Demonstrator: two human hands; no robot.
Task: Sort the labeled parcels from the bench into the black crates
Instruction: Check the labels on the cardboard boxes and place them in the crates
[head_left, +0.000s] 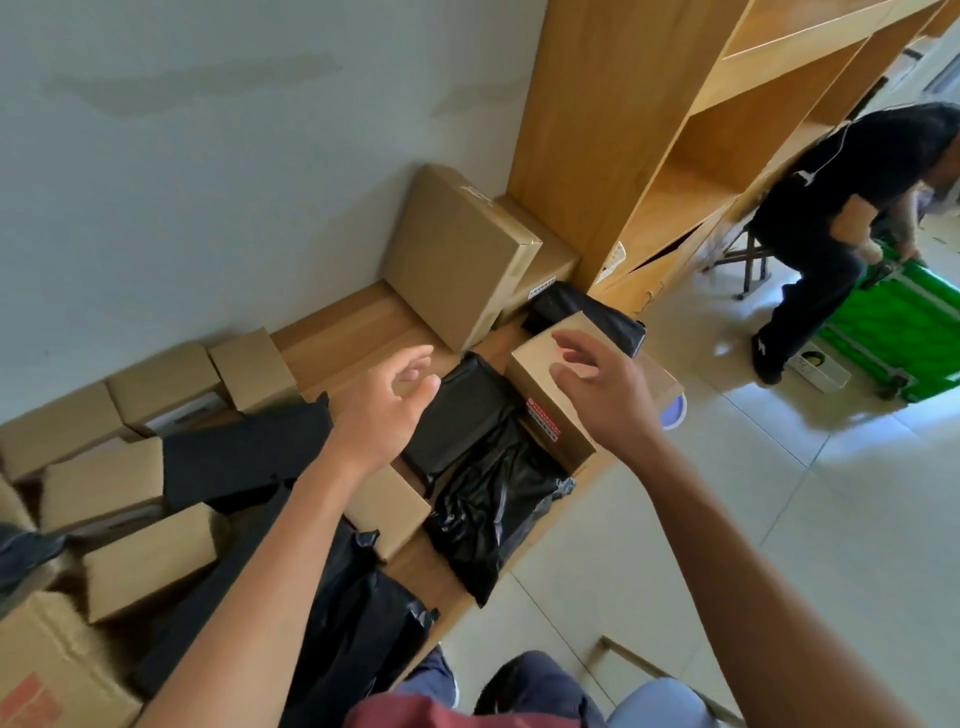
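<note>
Brown carton (545, 384), red-and-white label on its side, tilted on the bench (337, 332) among black bags (488, 499). Right hand (602, 389) over its top, fingers spread, possibly touching. Left hand (384, 405) just beside, fingers loose, holding nothing.

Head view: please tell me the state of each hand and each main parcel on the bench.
left hand: open, fingers relaxed, holds nothing
right hand: open, over the red-labeled box
red-labeled box: closed, tilted on black bags
large box: closed, leaning on the wall
black bag: crumpled, overhanging the bench edge
</note>
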